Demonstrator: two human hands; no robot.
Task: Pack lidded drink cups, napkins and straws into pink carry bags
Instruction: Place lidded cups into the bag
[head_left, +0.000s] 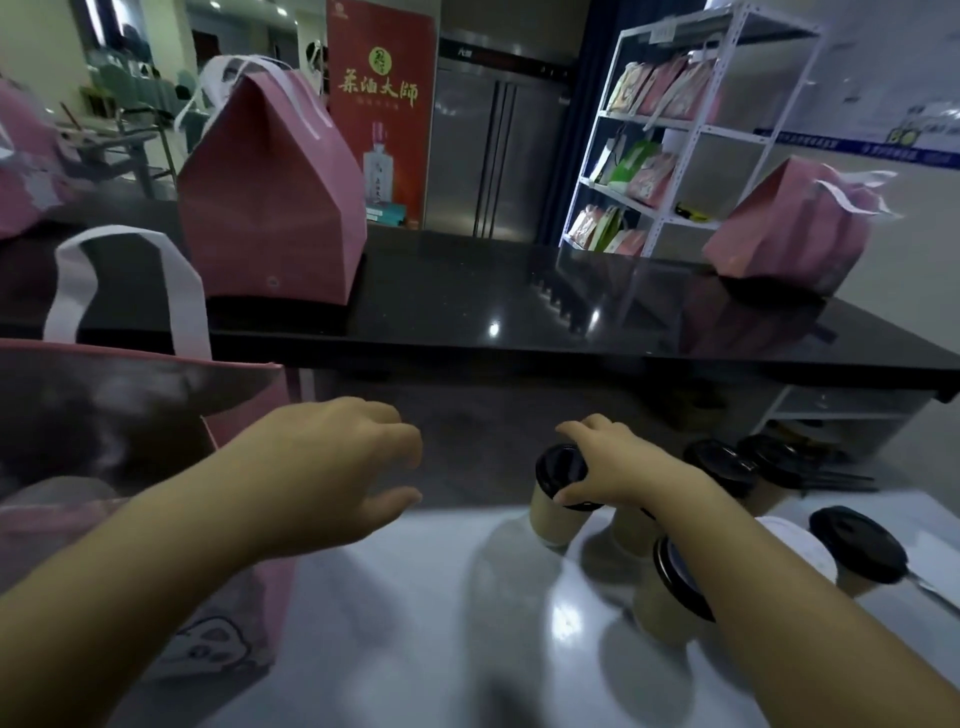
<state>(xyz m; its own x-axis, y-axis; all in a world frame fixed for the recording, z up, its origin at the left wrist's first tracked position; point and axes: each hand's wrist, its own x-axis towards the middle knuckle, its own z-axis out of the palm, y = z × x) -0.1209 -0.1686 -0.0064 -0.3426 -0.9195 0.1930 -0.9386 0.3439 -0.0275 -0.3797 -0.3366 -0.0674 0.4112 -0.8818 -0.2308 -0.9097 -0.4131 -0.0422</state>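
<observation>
I count five lidded cups and four pink bags. The right hand (610, 467) grasps one cup (553, 519), thumb and fingers curled over the rim of its glossy black lid (561, 465). The body is smooth tan paper, tapering downward, and stands on the shiny white table (415, 623). A second cup (670, 597) sits right under that wrist. A third cup (857, 545) stands out to the right of the forearm, and two more cups (719, 465) (774, 457) are just beyond the hand's right side. All of them have the same round black lids. A further tan body shows beneath the hand, its top hidden.

The left hand (337, 467) is released, fingers loosely bent and holding nothing. It hovers just right of the open bag (156, 352), soft pink fabric with a flat white strap handle (67, 291). Beyond both hands, on the polished black counter (467, 301), stand three closed bags with folded peaked tops. One closed bag (270, 197) is ahead of the left hand, another (21, 171) is far to its left, and a tilted one (789, 234) is beyond the right hand.
</observation>
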